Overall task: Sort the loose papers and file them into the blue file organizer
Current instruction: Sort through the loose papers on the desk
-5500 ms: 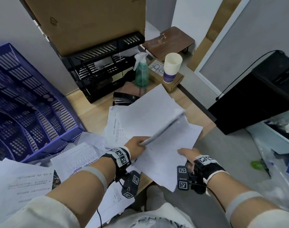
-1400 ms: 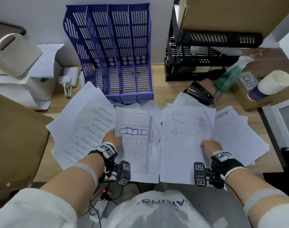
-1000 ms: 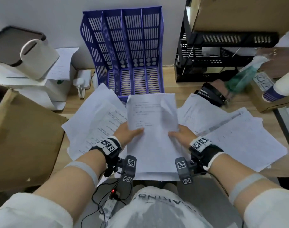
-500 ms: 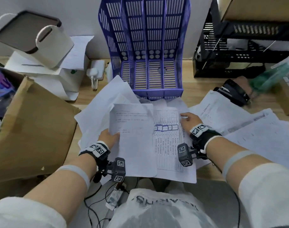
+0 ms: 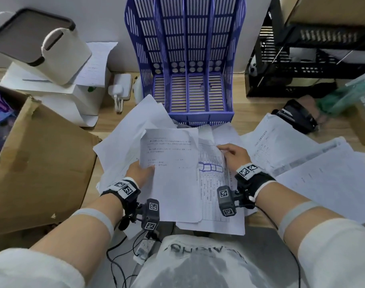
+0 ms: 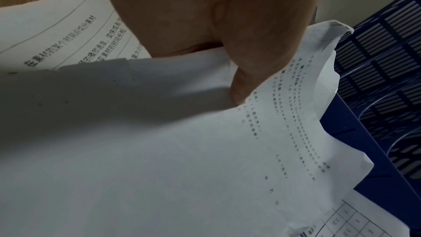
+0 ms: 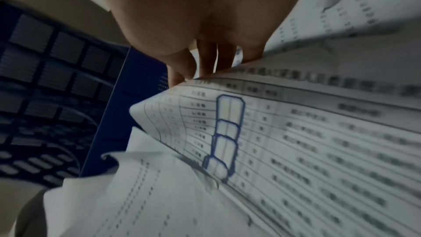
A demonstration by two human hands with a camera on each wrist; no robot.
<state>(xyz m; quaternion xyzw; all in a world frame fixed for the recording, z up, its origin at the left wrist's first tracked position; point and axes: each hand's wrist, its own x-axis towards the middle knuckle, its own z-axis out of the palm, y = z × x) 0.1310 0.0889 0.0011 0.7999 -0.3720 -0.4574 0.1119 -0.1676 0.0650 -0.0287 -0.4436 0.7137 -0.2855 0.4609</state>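
My left hand (image 5: 140, 173) pinches a text sheet (image 5: 173, 173); my right hand (image 5: 235, 155) curls onto the table sheet (image 5: 210, 183) beneath. The blue organizer (image 5: 189, 65) stands at twelve o'clock. Paper is light and floppy, best gripped at the edges.

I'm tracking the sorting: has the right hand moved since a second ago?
Yes. The right hand has left the text sheet and moved right, toward the stapler side; it now grips the table sheet.
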